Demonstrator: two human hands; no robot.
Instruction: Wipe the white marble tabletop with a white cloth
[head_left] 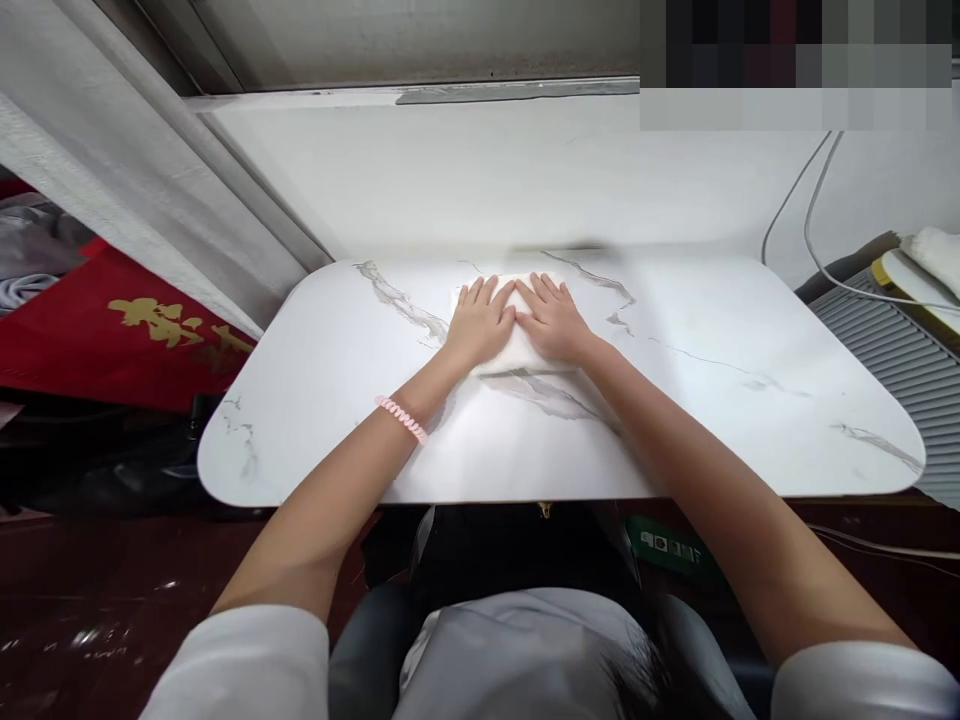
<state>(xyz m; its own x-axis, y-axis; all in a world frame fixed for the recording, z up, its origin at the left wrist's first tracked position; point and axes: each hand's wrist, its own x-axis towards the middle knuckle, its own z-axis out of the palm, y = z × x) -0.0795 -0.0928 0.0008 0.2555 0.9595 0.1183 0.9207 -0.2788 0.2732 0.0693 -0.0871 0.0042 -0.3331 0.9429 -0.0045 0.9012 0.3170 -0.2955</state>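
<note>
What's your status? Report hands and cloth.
Left hand, right hand flat, open, side by side on white cloth. Cloth on marble table. Cables far right, apart.

Home room, likely living space: white marble-pattern desk (712,400) against plain wall, grey curtain (150,190) at left, red cloth with gold characters (127,330), ribbed grey heater (892,370) at right, cables (814,215), dark glossy floor (112,610).
</note>
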